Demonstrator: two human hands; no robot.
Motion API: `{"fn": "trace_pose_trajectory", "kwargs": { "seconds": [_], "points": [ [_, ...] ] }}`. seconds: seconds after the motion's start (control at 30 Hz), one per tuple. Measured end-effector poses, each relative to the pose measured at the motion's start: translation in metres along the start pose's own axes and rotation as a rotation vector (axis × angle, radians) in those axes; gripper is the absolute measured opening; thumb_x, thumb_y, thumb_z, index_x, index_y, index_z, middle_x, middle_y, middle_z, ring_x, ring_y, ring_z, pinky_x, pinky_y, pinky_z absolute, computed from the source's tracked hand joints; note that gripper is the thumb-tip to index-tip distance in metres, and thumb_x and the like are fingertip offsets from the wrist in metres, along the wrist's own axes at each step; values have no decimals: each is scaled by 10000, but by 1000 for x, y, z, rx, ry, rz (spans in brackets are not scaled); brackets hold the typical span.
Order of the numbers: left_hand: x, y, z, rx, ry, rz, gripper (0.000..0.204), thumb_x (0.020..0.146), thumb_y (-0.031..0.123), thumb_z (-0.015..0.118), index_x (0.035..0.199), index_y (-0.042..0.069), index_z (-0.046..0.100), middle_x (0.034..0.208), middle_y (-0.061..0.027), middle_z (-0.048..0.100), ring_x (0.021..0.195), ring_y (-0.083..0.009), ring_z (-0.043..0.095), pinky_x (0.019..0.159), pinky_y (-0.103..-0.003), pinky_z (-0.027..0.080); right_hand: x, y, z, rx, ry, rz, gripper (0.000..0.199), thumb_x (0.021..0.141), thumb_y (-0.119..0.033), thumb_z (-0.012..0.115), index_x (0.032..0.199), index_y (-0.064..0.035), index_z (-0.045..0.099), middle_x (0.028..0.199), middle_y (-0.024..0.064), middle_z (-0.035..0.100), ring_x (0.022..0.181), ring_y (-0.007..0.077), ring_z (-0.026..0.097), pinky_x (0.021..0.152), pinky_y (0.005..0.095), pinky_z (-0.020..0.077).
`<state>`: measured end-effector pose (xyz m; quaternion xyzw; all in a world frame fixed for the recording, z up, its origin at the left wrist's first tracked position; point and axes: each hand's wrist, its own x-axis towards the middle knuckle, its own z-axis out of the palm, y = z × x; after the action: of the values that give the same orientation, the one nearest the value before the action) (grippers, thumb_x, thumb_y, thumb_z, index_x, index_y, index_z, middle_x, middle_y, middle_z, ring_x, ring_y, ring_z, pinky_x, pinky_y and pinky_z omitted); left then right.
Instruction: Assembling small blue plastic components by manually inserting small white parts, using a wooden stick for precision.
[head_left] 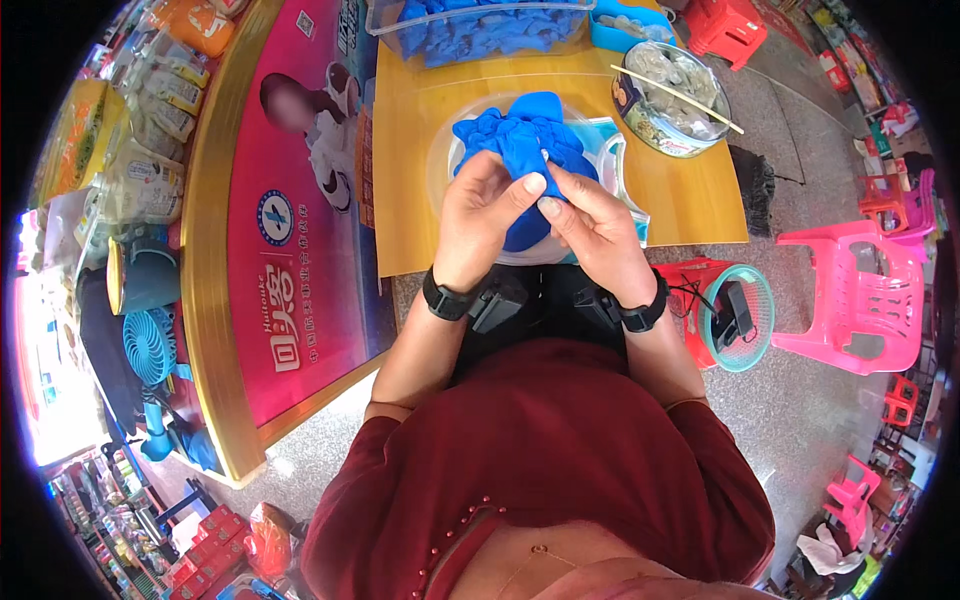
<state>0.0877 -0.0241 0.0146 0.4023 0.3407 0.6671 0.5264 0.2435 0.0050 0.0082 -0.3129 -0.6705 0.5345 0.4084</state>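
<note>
Left hand: the left hand (474,215) comes in from the near left, its thumb lying over the soft blue piece (524,152), fingers clamped on its near end.
Right hand: the right hand (602,238) comes in from the near right, thumb and forefinger together at the piece's right edge, their tips just beside the left thumb.
Nearer hand: both touch the piece; the left covers more of it.
Blue piece: between the two sets of fingertips, stretching away from them toward the far side, above the bowl.
Long axis: seems to run roughly away from the chest, though folds and fingers hide its ends.
Bowl: a translucent bowl (437,180) under both hands, holding a blue heap (575,150).
Desk: yellow wood desk (410,120) beneath the bowl.
Far right: round tin (662,142), a pale stick (680,100) across it.
Far edge: clear bin of blue pieces (470,38).
</note>
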Motion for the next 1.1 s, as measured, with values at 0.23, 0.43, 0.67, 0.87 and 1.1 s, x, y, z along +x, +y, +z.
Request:
{"fn": "trace_pose_trajectory", "kwargs": {
  "seconds": [0.23, 0.43, 0.67, 0.87, 1.1],
  "points": [
    [-6, -6, 5, -4, -64, -34, 311, 901, 95, 658, 1191, 14, 581, 1209, -67, 601, 1076, -149, 565, 964, -313, 434, -2, -10, -11, 234, -71, 26, 401, 895, -121, 679, 1269, -24, 572, 1103, 41, 623, 923, 82, 560, 790, 232, 469],
    [-4, -7, 8, -22, 33, 47, 316, 891, 72, 666, 1191, 15, 585, 1204, -62, 606, 1034, -148, 588, 918, -298, 469, -5, -14, -5, 136, -37, 7, 436, 891, -138, 691, 1292, -36, 555, 1124, 26, 605, 971, 84, 554, 779, 219, 470],
    [-6, -13, 4, 194, -62, -63, 290, 908, 101, 655, 1174, 9, 589, 1040, -32, 637, 984, -121, 583, 865, -278, 482, -1, -12, -4, 59, -73, -16, 402, 932, -199, 641, 1288, -33, 556, 1120, 47, 616, 964, 77, 560, 758, 229, 478],
    [-3, -10, 4, 37, 8, -120, 260, 979, 258, 553, 1106, 51, 647, 981, 10, 650, 825, -55, 533, 720, -217, 441, -2, -13, -18, 52, -89, 106, 320, 910, -191, 671, 1180, -26, 623, 962, 24, 653, 829, 71, 571, 710, 225, 471],
    [-3, -9, 4, 148, 161, -66, 322, 1011, 311, 487, 1072, 54, 672, 949, -1, 666, 751, -33, 495, 663, -192, 398, 1, -7, -4, 39, 39, -26, 307, 879, -138, 697, 1165, -45, 639, 972, 33, 668, 778, 58, 562, 669, 218, 463]
  ]
}}
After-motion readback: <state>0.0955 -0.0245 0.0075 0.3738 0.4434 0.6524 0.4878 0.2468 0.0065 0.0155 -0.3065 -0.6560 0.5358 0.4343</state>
